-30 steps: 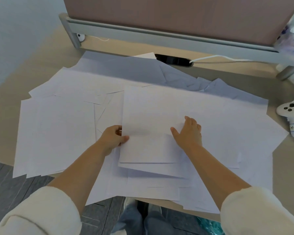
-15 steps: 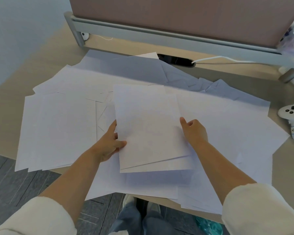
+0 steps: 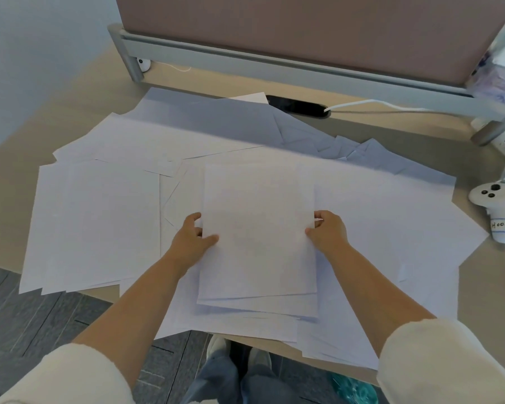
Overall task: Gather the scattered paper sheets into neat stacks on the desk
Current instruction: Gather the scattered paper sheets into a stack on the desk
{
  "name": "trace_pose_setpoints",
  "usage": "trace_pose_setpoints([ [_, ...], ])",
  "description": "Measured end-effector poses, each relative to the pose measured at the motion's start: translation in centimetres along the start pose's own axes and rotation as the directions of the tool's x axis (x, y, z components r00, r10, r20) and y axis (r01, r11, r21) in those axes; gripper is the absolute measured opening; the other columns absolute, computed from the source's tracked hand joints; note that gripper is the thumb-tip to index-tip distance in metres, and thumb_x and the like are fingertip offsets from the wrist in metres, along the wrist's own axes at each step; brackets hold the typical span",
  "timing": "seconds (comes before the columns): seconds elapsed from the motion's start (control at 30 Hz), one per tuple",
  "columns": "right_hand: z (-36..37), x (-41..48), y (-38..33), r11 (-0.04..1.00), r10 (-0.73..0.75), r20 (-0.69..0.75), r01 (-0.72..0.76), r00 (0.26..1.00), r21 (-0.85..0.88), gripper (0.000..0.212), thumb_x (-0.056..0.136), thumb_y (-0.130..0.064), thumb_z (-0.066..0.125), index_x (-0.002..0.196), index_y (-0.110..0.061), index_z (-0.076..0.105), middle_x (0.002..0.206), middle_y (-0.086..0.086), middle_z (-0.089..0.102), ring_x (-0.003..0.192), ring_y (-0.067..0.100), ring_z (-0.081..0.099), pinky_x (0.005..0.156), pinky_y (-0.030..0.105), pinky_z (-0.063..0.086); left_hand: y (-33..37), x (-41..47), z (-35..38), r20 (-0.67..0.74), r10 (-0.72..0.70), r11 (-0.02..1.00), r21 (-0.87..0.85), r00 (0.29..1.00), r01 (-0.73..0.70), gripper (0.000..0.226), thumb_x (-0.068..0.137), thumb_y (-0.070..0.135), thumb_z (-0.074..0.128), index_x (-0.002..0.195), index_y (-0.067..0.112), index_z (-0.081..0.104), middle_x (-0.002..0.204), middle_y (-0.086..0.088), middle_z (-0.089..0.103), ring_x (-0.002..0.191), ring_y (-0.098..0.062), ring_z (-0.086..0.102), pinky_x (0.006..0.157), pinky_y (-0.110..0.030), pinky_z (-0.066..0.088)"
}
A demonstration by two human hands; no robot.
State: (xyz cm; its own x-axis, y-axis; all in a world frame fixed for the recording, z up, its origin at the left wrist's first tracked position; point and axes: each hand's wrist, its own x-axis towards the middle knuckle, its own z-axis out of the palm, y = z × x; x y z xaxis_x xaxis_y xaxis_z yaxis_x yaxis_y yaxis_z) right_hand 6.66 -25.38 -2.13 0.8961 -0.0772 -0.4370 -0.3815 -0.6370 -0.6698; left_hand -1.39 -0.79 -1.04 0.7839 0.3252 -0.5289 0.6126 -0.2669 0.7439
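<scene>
Holds a small stack of sheets at the middle of the desk, close to its front edge. Grips the stack's left side with the left hand, thumb on top and fingers tucked beneath. Pinches the right side with the right hand, thumb on top and fingers curled at the paper's edge. Not yet squared: lower corners of the under sheets fan out below the top one. Hard to tell whether lifted slightly or resting on the paper beneath.

Underneath and all around, scattered paper sheets in overlapping layers, covering most of the desk from the left front corner towards the right edge. Overhang the front edge at the left and in the middle. Reach back almost to a dark cable slot near the back edge, one sheet corner touching its left end.

From that slot, a white cable running right along the back. Behind it, a grey metal rail carrying a pinkish partition panel. At the right edge, a white controller with a handwritten label, just beside the paper's right corner. White sleeves pushed up both forearms; below the front edge, dark floor.
</scene>
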Motion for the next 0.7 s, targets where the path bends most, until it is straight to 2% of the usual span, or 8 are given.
trace_pose_setpoints([
  [0.13, 0.2, 0.1, 0.3, 0.994, -0.007, 0.004, 0.006, 1.000, 0.105, 0.041, 0.086, 0.003, 0.044, 0.120, -0.011, 0.060, 0.108, 0.011, 0.068, 0.083, 0.022, 0.058, 0.070, 0.028, 0.046, -0.2, 0.3, 0.4, -0.157, 0.062, 0.991, 0.125, 0.986, -0.043, 0.033, 0.093, 0.016, 0.053, 0.126, 0.011, 0.049, 0.110, -0.010, 0.062, 0.089, -0.023, 0.055, 0.086, -0.038, 0.050],
  [0.2, 0.1, 0.2, 0.6, 0.992, 0.002, -0.033, 0.002, 0.999, 0.127, 0.039, 0.089, -0.001, 0.043, 0.122, -0.013, 0.060, 0.111, 0.007, 0.067, 0.083, 0.020, 0.058, 0.065, 0.025, 0.047, -0.4, 0.3, 0.4, -0.165, 0.063, 0.991, 0.130, 0.984, -0.041, 0.019, 0.091, 0.011, 0.055, 0.110, 0.008, 0.056, 0.101, -0.014, 0.065, 0.083, -0.026, 0.059, 0.083, -0.043, 0.054],
  [0.27, -0.1, 0.3, 0.8, 0.987, 0.032, -0.069, -0.021, 0.997, 0.159, 0.038, 0.092, -0.004, 0.046, 0.126, -0.015, 0.057, 0.112, 0.006, 0.066, 0.082, 0.018, 0.057, 0.057, 0.022, 0.043, -0.6, 0.3, 0.3, -0.121, 0.032, 0.992, 0.123, 0.992, -0.017, 0.005, 0.090, 0.007, 0.057, 0.095, 0.007, 0.056, 0.090, -0.012, 0.063, 0.077, -0.027, 0.060, 0.078, -0.041, 0.056],
  [0.3, -0.3, 0.3, 0.8, 0.983, 0.044, -0.083, -0.029, 0.996, 0.181, 0.038, 0.092, -0.004, 0.045, 0.127, -0.015, 0.056, 0.114, 0.006, 0.065, 0.083, 0.017, 0.057, 0.058, 0.022, 0.042, -0.6, 0.2, 0.3, -0.092, 0.019, 0.993, 0.118, 0.996, -0.008, 0.004, 0.090, 0.006, 0.058, 0.088, 0.008, 0.055, 0.084, -0.011, 0.062, 0.071, -0.025, 0.060, 0.075, -0.039, 0.057],
  [0.4, -0.4, 0.4, 0.7, 0.973, 0.065, -0.109, -0.038, 0.992, 0.229, 0.040, 0.092, -0.002, 0.040, 0.125, -0.014, 0.058, 0.111, 0.006, 0.065, 0.080, 0.016, 0.055, 0.059, 0.022, 0.041, -0.7, 0.1, 0.3, -0.025, -0.005, 0.995, 0.099, 1.000, 0.007, 0.018, 0.089, 0.005, 0.060, 0.074, 0.012, 0.052, 0.072, -0.007, 0.057, 0.063, -0.018, 0.058, 0.062, -0.028, 0.054],
  [0.47, -0.4, 0.5, 0.5, 0.966, 0.075, -0.100, -0.047, 0.992, 0.255, 0.033, 0.094, -0.011, 0.043, 0.122, -0.012, 0.060, 0.104, 0.003, 0.063, 0.079, 0.016, 0.054, 0.061, 0.024, 0.043, -0.6, 0.1, 0.2, 0.005, -0.011, 0.996, 0.087, 1.000, 0.010, 0.019, 0.088, 0.004, 0.061, 0.073, 0.011, 0.052, 0.071, -0.007, 0.056, 0.064, -0.017, 0.057, 0.061, -0.025, 0.052],
  [0.57, -0.5, 0.5, 0.7, 0.976, 0.081, -0.098, -0.059, 0.992, 0.209, 0.031, 0.088, -0.026, 0.061, 0.115, -0.011, 0.064, 0.104, 0.004, 0.066, 0.086, 0.018, 0.057, 0.078, 0.030, 0.048, -0.3, 0.2, 0.3, 0.011, -0.028, 1.000, 0.010, 1.000, 0.028, 0.013, 0.086, 0.006, 0.064, 0.080, 0.011, 0.053, 0.076, -0.007, 0.058, 0.068, -0.018, 0.059, 0.067, -0.028, 0.054],
  [0.7, -0.5, 0.2, 1.3, 0.978, 0.068, -0.081, -0.050, 0.994, 0.202, 0.029, 0.082, -0.010, 0.062, 0.110, -0.011, 0.066, 0.090, 0.003, 0.067, 0.077, 0.018, 0.060, 0.066, 0.023, 0.045, 0.5, 0.2, 1.0, -0.009, -0.118, 0.979, -0.168, 0.993, 0.115, 0.023, 0.089, 0.018, 0.063, 0.108, 0.013, 0.051, 0.096, -0.010, 0.064, 0.076, -0.020, 0.064, 0.061, -0.025, 0.052],
])
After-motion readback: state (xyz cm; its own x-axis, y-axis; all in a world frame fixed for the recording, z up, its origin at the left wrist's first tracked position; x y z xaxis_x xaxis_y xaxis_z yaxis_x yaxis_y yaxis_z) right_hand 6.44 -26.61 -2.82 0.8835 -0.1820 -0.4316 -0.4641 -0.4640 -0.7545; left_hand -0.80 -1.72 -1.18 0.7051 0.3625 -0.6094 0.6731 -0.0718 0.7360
